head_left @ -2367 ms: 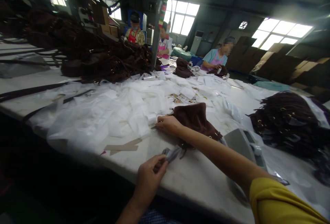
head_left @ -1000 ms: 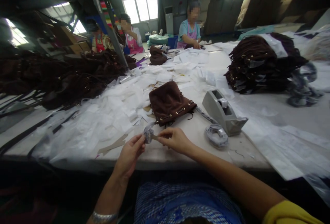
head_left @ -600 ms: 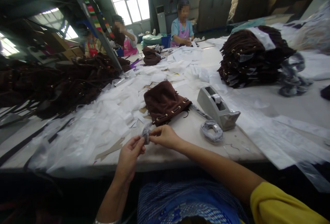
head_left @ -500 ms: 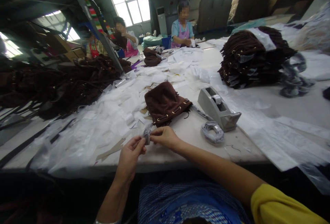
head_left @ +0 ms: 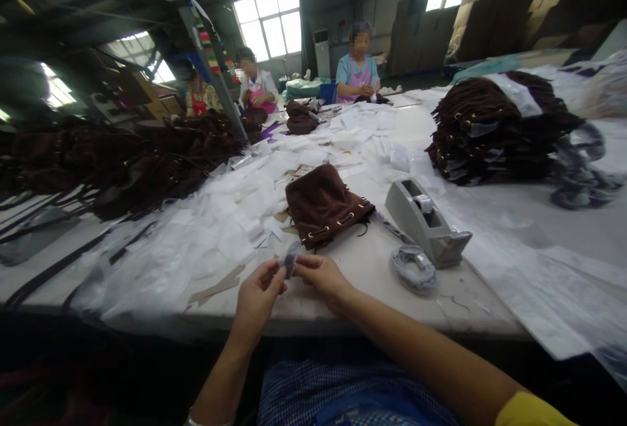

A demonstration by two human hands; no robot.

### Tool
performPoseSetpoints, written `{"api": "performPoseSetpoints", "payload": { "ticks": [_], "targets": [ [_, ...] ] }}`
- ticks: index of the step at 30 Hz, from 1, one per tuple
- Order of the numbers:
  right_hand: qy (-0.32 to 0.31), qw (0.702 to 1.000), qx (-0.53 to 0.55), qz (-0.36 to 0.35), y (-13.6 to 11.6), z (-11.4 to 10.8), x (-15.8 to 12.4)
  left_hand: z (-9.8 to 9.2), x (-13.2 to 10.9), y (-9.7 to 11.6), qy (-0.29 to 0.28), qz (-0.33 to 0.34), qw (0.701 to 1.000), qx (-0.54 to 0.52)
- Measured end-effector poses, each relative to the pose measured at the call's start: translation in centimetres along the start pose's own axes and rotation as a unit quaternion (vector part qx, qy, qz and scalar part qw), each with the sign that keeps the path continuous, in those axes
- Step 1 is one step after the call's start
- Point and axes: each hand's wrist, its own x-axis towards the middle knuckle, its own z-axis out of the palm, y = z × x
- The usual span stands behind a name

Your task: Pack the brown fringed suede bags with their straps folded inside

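Observation:
A small dark piece in clear plastic wrap (head_left: 290, 259) is pinched between my two hands, just above the table's front edge; what is inside the wrap is hard to make out. My left hand (head_left: 258, 291) grips it from the left with thumb and fingers. From the right, the fingertips of my right hand (head_left: 324, 278) close on its other side. Right behind my hands lies a brown drawstring bag (head_left: 327, 207) with gold eyelets along its opening. A strap leads from the bag toward a plastic-wrapped coil (head_left: 412, 269), which rests beside a grey tape dispenser (head_left: 425, 223).
White paper and clear plastic sheets (head_left: 215, 223) cover the table's left and middle. Stacked brown fringed bags (head_left: 494, 129) stand at right, and more brown bags (head_left: 122, 158) are heaped at left. Several people work across the table, one in a pink apron (head_left: 360, 78).
The camera view has tilted up, so everything sits lower and further right. Both hands still hold the wrapped piece. A co-worker at the back left has lowered a brown bag to the table.

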Motion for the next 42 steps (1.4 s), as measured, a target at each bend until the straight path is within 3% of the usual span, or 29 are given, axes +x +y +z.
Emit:
{"api": "performPoseSetpoints", "payload": {
  "ticks": [4,10,15,19,24,28,32,35,42],
  "targets": [
    [-0.036,0.998,0.047,0.009,0.3,0.3,-0.4,-0.3,0.1,-0.8,0.001,0.01,1.0,0.013],
    [-0.006,0.995,0.096,0.013,0.5,0.8,-0.5,-0.2,0.0,-0.7,0.009,0.042,0.996,0.074],
    [0.067,0.981,0.183,0.026,0.9,1.2,-0.9,-0.1,-0.3,-0.4,0.044,0.071,0.984,0.157],
    [0.039,0.973,0.227,0.008,0.9,1.8,-1.6,0.2,-0.6,-0.2,0.075,0.099,0.979,0.162],
    [0.076,0.975,0.207,-0.035,1.4,2.7,-1.4,1.0,-1.0,0.1,0.097,0.106,0.975,0.168],
    [0.112,0.973,0.2,-0.015,2.0,3.0,-1.1,1.1,-0.8,0.0,0.073,-0.008,0.997,-0.022],
    [0.11,0.974,0.197,-0.014,2.1,2.9,-1.4,0.7,-0.4,-0.1,0.016,-0.109,0.981,-0.157],
    [0.112,0.982,0.151,-0.002,1.9,2.4,-1.4,0.4,-0.4,0.0,-0.011,-0.078,0.988,-0.135],
    [0.089,0.996,0.006,-0.019,0.2,1.0,-0.9,0.4,-0.2,-0.5,0.01,0.027,1.0,0.008]
  ]
}}
